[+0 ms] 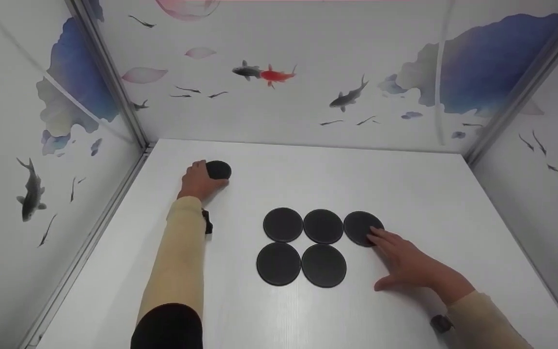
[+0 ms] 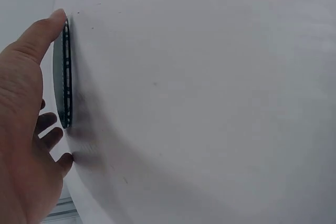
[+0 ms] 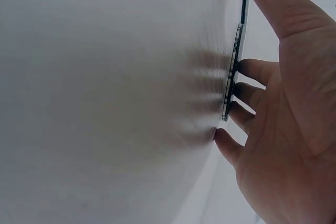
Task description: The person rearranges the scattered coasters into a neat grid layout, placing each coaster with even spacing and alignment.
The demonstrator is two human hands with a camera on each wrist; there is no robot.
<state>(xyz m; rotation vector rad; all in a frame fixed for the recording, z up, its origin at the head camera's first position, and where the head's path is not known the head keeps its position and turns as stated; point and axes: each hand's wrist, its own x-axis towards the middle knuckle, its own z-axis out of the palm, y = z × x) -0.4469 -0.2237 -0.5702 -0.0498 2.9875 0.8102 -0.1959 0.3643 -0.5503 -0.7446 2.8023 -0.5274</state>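
At the table's far left my left hand point(image 1: 198, 182) grips a black round coaster point(image 1: 219, 170) by its sides. The left wrist view shows the thumb at one end of that coaster's edge point(image 2: 67, 74) and the fingers at the other. On the right, fingertips of my right hand point(image 1: 412, 264) rest on the near right rim of another black coaster point(image 1: 359, 224), the thumb spread away from it. This coaster ends a back row of three, beside a middle coaster point(image 1: 323, 226) and a left one point(image 1: 283, 225).
Two more black coasters, a left one point(image 1: 278, 263) and a right one point(image 1: 324, 265), form a front row just nearer to me. All lie flat on the white table point(image 1: 279, 320). White panels with painted fish enclose it at the left, the back point(image 1: 298, 116) and the right.
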